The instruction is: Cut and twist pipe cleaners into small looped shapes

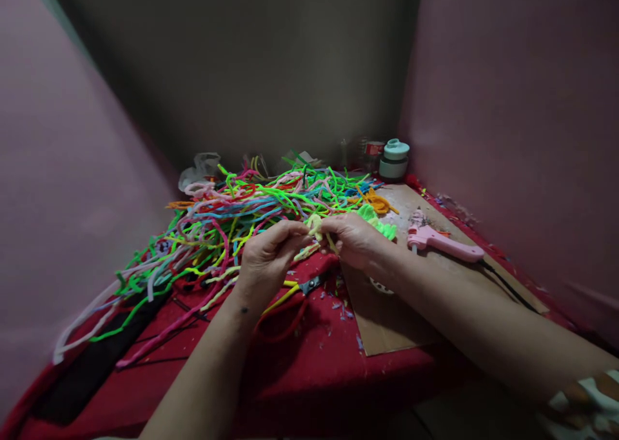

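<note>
Pinching pale yellow pipe cleaner (315,226) at frame centre with left hand (268,254) and right hand (355,240), both closed; could slip, or snag tangled pile (251,195) behind.

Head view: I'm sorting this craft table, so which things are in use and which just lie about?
In use: left hand, right hand, both pinching the pale yellow pipe cleaner.
Lying about: pipe cleaner pile, pink glue gun, red-handled cutters, cardboard sheet, teal jar.
</note>
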`<control>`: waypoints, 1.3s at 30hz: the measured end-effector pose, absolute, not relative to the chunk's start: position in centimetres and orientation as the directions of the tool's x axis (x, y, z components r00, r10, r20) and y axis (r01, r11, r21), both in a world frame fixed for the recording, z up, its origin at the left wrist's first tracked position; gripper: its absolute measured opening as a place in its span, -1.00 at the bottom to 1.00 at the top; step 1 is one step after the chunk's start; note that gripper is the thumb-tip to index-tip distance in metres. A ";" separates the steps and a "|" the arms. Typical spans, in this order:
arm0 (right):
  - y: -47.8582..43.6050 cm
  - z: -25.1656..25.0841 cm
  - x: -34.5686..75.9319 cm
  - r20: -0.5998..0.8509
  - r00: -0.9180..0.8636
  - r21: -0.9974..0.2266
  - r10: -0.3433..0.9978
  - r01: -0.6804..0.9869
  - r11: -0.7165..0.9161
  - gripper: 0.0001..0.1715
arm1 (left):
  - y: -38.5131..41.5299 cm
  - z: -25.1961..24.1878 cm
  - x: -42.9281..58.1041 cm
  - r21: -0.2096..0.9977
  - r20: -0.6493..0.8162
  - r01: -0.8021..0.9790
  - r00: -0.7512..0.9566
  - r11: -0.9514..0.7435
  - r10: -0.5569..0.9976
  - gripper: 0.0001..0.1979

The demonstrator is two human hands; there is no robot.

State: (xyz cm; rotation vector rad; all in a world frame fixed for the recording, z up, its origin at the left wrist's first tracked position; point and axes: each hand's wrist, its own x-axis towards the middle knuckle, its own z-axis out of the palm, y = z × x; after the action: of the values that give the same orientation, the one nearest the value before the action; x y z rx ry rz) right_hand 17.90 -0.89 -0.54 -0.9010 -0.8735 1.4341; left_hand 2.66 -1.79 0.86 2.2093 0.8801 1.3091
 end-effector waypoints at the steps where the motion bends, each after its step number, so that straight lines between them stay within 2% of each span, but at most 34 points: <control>1: -1.0 -0.5 17.9 -0.024 -0.038 -0.916 0.999 -0.399 -0.037 -0.79 | -1.8 0.9 2.7 0.614 0.625 0.329 0.352 -0.717 0.697 -0.92; 5: -1.1 -0.6 18.0 0.012 -0.100 -0.924 0.995 -0.381 -0.027 -0.84 | -1.9 1.2 2.5 0.461 0.637 0.475 0.412 -0.750 0.652 -0.88; 9: -1.0 -0.8 18.3 -0.023 -0.206 -0.910 0.978 -0.401 -0.106 -0.94 | -1.8 1.4 2.2 0.335 0.605 0.579 0.473 -0.744 0.640 -0.87; 15: -1.1 -0.8 18.2 -0.048 -0.157 -0.930 0.986 -0.353 -0.101 -0.99 | -1.8 1.6 2.1 0.170 0.525 0.696 0.535 -0.697 0.662 -0.83; 19: -1.2 -1.0 17.9 -0.015 -0.127 -0.950 0.992 -0.307 -0.054 -0.96 | -2.0 1.8 2.3 0.085 0.497 0.716 0.573 -0.693 0.652 -0.81; 24: -1.5 -0.8 17.7 0.019 -0.117 -0.971 0.993 -0.238 -0.009 -0.95 | -2.1 1.8 2.5 0.102 0.431 0.722 0.588 -0.685 0.684 -0.80; 27: -1.6 -0.6 17.6 0.039 -0.111 -0.983 0.993 -0.183 0.018 -0.94 | -2.3 2.0 2.7 0.069 0.408 0.744 0.587 -0.665 0.699 -0.79; 34: -1.3 -1.3 17.6 0.164 -0.085 -0.985 0.983 0.037 0.168 -0.87 | -2.7 1.5 3.2 -0.162 0.434 0.775 0.612 -0.610 0.662 -0.80; 39: -1.0 -2.1 17.5 0.246 -0.080 -0.964 0.966 0.088 0.253 -0.86 | -2.8 0.5 3.8 -0.300 0.472 0.764 0.639 -0.571 0.607 -0.81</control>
State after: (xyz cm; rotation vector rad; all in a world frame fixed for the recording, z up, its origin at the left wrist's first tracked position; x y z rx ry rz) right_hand 17.45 -1.01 -2.12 -1.0550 -1.4392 1.0205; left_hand 3.80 -2.81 0.51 3.2686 1.4737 0.6023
